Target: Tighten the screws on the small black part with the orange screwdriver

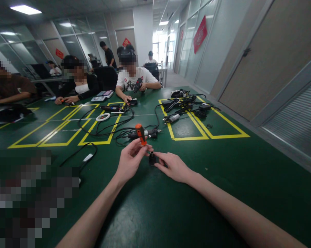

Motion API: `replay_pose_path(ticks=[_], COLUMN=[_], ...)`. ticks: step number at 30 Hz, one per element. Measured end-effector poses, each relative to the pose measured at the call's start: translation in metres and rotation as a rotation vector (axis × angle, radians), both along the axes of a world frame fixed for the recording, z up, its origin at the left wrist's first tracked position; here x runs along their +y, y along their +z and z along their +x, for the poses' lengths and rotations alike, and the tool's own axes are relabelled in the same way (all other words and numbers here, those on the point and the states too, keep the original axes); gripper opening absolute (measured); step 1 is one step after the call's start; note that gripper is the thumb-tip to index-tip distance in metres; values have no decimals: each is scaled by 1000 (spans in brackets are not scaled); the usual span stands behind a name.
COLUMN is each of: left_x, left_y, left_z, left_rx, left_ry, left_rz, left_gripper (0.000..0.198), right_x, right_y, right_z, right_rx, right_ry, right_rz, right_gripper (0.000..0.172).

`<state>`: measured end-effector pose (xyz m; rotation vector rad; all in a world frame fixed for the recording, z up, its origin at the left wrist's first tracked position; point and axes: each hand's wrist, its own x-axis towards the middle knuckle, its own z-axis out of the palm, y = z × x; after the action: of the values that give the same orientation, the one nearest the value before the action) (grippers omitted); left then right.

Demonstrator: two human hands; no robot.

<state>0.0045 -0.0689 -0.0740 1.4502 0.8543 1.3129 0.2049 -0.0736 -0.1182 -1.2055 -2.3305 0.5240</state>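
Note:
My left hand (131, 158) grips an orange-and-black screwdriver (140, 134) near the lower end of its handle, which points upward and leans slightly left. The shaft is mostly hidden by my fingers. Just right of it, a small black part (152, 159) with a short round neck stands on the green table (155, 206). My right hand (174, 167) is closed on that part from the right, thumb and fingers at its side. Whether the screwdriver tip touches the part I cannot tell.
Beyond my hands lie a corded power tool (145, 133), a grey-tipped tool (171, 119), a white tape ring (103, 117) and a heap of black cables and tools (186, 103). Yellow tape (191, 138) marks rectangles. Across the table a person (135, 75) holds a drill (138, 85).

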Motion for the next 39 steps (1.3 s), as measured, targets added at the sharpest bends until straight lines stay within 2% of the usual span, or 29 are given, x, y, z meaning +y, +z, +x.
replay_pose_path(ticks=[5, 17, 21, 27, 32, 39], left_x=[2, -1, 1, 2, 1, 2], left_y=[-1, 1, 0, -1, 0, 0], left_z=[0, -1, 0, 0, -1, 0], left_rx=[-20, 6, -11, -60, -54, -30], left_ry=[2, -10, 0, 9, -30, -9], left_rz=[26, 36, 30, 1, 20, 31], left_gripper=[34, 39, 36, 41, 40, 37], right_x=[3, 0, 0, -1, -2, -1], right_y=[0, 1, 3, 5, 6, 5], right_z=[0, -1, 0, -1, -1, -1], right_rx=[23, -9, -28, -40, -45, -46], right_ry=[7, -16, -2, 3, 2, 6], right_rz=[-33, -35, -19, -14, -12, -3], right_gripper=[21, 26, 23, 15, 9, 10])
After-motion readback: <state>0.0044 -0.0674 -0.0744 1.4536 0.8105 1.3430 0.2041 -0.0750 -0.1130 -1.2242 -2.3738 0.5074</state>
